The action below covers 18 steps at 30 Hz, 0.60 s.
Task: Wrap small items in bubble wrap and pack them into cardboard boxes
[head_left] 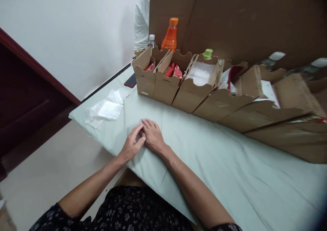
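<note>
My left hand (134, 141) and my right hand (152, 135) rest together on the pale green cloth (194, 149) that covers the table. The left fingers are stretched out, their tips and thumb touching the side of the right hand. Palm down, the right hand lies flat with its fingers extended. No object shows in either hand, though the space under the right palm is hidden. Closest to them is clear bubble wrap (110, 109), lying crumpled to their upper left near the table's edge.
Cardboard bins (163, 88) stand in a row across the back, holding red packets (173, 71), bubble wrap (200, 71) and other packs. Behind them rise an orange bottle (170, 37) and clear bottles with white caps. A phone (130, 81) lies beside the leftmost bin.
</note>
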Tool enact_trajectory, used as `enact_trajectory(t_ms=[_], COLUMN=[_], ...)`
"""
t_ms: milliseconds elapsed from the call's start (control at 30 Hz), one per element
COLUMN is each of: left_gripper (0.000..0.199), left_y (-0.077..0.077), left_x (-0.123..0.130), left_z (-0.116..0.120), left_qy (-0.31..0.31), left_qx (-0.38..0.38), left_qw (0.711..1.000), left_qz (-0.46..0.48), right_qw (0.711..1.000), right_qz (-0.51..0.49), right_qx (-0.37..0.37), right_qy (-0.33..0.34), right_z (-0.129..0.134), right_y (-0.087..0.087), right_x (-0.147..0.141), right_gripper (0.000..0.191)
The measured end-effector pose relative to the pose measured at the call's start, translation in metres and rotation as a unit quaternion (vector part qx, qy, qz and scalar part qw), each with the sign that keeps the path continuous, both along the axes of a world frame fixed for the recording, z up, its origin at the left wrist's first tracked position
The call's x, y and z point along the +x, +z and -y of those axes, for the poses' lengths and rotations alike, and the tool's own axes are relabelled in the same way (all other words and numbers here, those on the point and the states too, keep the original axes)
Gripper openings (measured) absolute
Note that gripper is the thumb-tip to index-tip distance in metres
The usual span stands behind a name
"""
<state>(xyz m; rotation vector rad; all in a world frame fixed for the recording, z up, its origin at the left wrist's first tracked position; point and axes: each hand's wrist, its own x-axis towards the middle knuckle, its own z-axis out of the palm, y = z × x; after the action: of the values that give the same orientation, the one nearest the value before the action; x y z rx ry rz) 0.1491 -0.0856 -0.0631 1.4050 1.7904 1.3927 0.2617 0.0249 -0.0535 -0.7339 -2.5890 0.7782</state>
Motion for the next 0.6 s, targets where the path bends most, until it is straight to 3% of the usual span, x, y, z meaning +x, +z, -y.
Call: enact_trajectory(t_ms=[67, 200, 367, 433, 467, 533, 600], left_gripper=[0.049, 0.046, 0.052, 0.055, 0.057, 0.059, 0.059], left_y=[0.003, 0.01, 0.01, 0.007, 0.006, 0.006, 0.008], left_x=[-0.008, -0.024, -0.023, -0.023, -0.024, -0.025, -0.025], left_z=[0.008, -0.004, 0.004, 0.02, 0.027, 0.04, 0.048], left_qy=[-0.008, -0.012, -0.063, -0.071, -0.07, -0.066, -0.062], left_qx=[-0.005, -0.034, -0.126, -0.154, -0.163, -0.173, -0.177], left_qw=[0.998, 0.974, 0.891, 0.867, 0.859, 0.85, 0.847], left_qz=[-0.064, -0.222, -0.431, -0.47, -0.481, -0.494, -0.498], right_qw=[0.998, 0.995, 0.998, 0.996, 0.989, 0.951, 0.897], right_qz=[0.034, 0.039, -0.041, -0.077, -0.086, -0.061, 0.016], right_qx=[0.038, 0.077, -0.006, -0.023, -0.014, 0.039, 0.087], right_qy=[0.02, 0.055, 0.04, -0.04, -0.123, -0.302, -0.432], right_z=[0.026, 0.083, 0.13, 0.131, 0.129, 0.125, 0.124], right_y=[0.0, 0.0, 0.0, -0.003, -0.006, -0.011, -0.017], right_x=[0.018, 0.048, 0.09, 0.129, 0.154, 0.21, 0.259], right_gripper=[0.05, 0.056, 0.048, 0.04, 0.038, 0.04, 0.046])
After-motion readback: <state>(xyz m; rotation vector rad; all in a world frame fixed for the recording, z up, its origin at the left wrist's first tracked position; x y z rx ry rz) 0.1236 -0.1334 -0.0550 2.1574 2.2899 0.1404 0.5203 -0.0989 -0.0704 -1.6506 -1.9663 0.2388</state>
